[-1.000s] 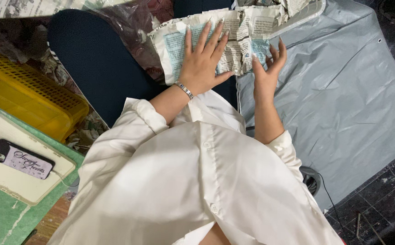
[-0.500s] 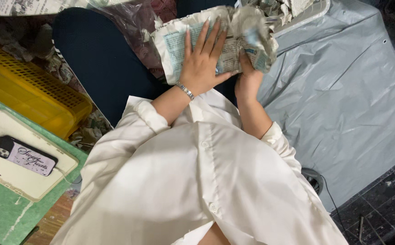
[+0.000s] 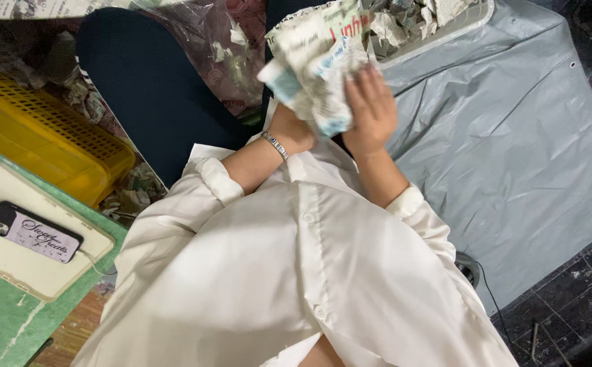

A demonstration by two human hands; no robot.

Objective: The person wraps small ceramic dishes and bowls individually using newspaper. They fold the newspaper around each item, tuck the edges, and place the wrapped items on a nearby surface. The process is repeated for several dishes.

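Two hands close on one crumpled wad of newspaper [image 3: 319, 64], held up in front of the chest. Its long axis runs from lower left to upper right. The right hand [image 3: 370, 112] presses its fingers flat against the wad's right side; the left hand [image 3: 289, 129] is mostly hidden behind the paper, its grip apparently clamped underneath, a bracelet [image 3: 275, 145] on the wrist. Beyond lie one clear tray [image 3: 438, 37] of paper scraps, one grey plastic sheet [image 3: 513, 149], and one yellow crate [image 3: 44, 143] at left.
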